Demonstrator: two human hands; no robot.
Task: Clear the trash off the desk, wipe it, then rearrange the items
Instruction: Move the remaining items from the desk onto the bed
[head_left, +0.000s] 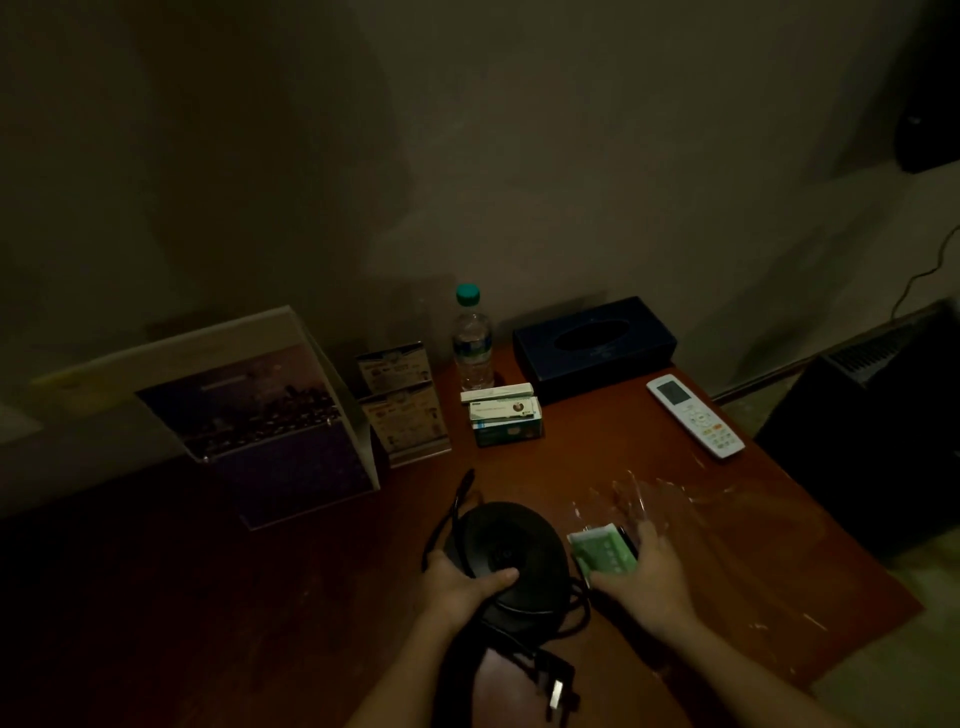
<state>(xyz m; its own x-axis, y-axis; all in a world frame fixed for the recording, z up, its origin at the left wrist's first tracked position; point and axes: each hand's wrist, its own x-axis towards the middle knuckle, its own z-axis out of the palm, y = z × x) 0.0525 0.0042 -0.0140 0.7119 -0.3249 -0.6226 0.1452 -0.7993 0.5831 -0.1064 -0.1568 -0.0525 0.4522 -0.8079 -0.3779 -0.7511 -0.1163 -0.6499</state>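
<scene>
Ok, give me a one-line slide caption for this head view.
Dim desk: left hand grips the round black base, right hand rests on a green packet beside a clear wrapper.

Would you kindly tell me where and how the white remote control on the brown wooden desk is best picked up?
Probably across its two long edges near the middle, coming down from above. The white remote control lies flat, buttons up, slim and elongated, with bare brown wooden desk along both sides, leaving room to pinch.
</scene>
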